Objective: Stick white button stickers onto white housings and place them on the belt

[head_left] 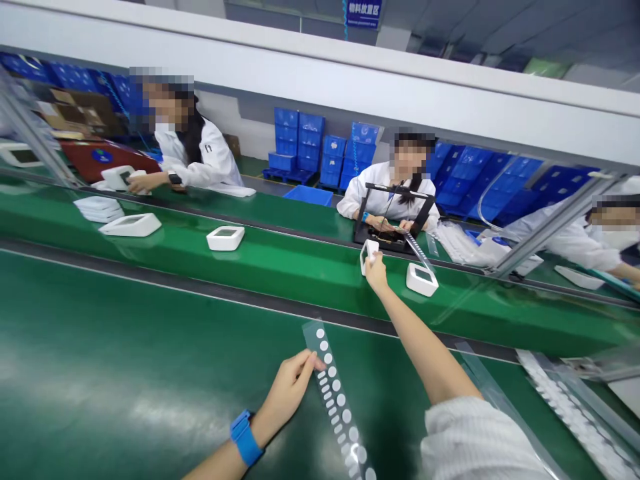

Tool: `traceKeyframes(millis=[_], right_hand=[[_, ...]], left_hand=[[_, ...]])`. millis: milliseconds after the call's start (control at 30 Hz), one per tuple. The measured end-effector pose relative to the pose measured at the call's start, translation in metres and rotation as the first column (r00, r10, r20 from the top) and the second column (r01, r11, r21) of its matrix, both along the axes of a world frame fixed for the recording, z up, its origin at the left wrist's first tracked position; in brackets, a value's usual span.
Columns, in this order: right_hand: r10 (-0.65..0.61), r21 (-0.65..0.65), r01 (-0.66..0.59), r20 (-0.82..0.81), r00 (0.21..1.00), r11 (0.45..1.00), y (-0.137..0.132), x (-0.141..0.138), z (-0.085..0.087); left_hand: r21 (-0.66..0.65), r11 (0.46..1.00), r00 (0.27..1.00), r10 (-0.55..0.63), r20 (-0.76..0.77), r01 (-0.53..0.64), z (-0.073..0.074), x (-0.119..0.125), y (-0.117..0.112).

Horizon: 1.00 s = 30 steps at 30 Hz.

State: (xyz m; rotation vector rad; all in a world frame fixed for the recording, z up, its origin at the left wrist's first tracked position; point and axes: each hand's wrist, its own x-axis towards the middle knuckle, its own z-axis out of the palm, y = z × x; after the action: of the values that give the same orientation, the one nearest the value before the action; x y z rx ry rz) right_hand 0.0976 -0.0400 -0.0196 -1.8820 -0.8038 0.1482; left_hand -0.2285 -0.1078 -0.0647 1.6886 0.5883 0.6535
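Note:
At the far edge of the nearer bench, my right hand point(377, 273) reaches out over the conveyor belt, its fingers closed on a small white plastic device point(369, 251) with a dark screen. My left hand point(293, 381), with a blue wristband, is closed in a pinch at the left edge of a clear sticker strip point(336, 387). White round dots and smaller oblong pieces line this strip. Just right of my right hand, another white screen device point(422, 279) rests on the belt.
More white devices point(225, 238) stand along the green belt point(285, 267). Several co-workers in white coats sit across it, one behind a black frame point(395, 193). Further sticker strips point(570, 400) lie at right. A metal post point(545, 230) and white overhead beam point(300, 67) cross the view.

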Motion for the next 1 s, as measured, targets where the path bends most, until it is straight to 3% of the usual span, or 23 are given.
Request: traceKeyframes(millis=[100,167,267,333,433,533,700,1000], right_hand=[[0.038,0.05,-0.045,0.119,0.992,0.998,-0.02,-0.007,0.001],[0.1,0.098,-0.121,0.194,0.976,0.988,-0.049,-0.03,-0.003],[0.249,0.116,-0.285,0.254,0.935,0.952,-0.111,-0.089,-0.019],[0.399,0.11,-0.441,0.276,0.874,0.891,-0.154,-0.132,-0.035],[0.543,0.107,-0.566,0.188,0.819,0.817,-0.196,-0.177,-0.051],[0.494,0.176,-0.507,0.113,0.862,0.844,-0.207,-0.191,-0.051],[0.428,0.233,-0.416,-0.001,0.904,0.879,-0.202,-0.186,-0.043],[0.455,0.26,-0.404,-0.182,0.871,0.877,-0.203,-0.187,-0.047]], left_hand=[[-0.093,0.996,0.999,-0.001,0.04,0.005,-0.004,0.001,0.001],[-0.137,0.991,0.999,0.015,0.051,-0.008,-0.006,0.002,0.002],[-0.172,0.984,0.997,0.06,0.041,-0.052,-0.007,0.003,0.002],[-0.205,0.978,0.997,0.061,0.046,-0.05,-0.008,0.005,-0.002],[-0.293,0.956,0.996,0.009,0.093,0.018,-0.007,0.008,-0.014],[-0.385,0.92,0.989,-0.02,0.144,0.075,-0.005,0.009,-0.028],[-0.459,0.887,0.99,0.011,0.141,0.056,-0.001,0.01,-0.036],[-0.499,0.863,0.985,0.003,0.171,0.084,0.0,0.009,-0.034]])
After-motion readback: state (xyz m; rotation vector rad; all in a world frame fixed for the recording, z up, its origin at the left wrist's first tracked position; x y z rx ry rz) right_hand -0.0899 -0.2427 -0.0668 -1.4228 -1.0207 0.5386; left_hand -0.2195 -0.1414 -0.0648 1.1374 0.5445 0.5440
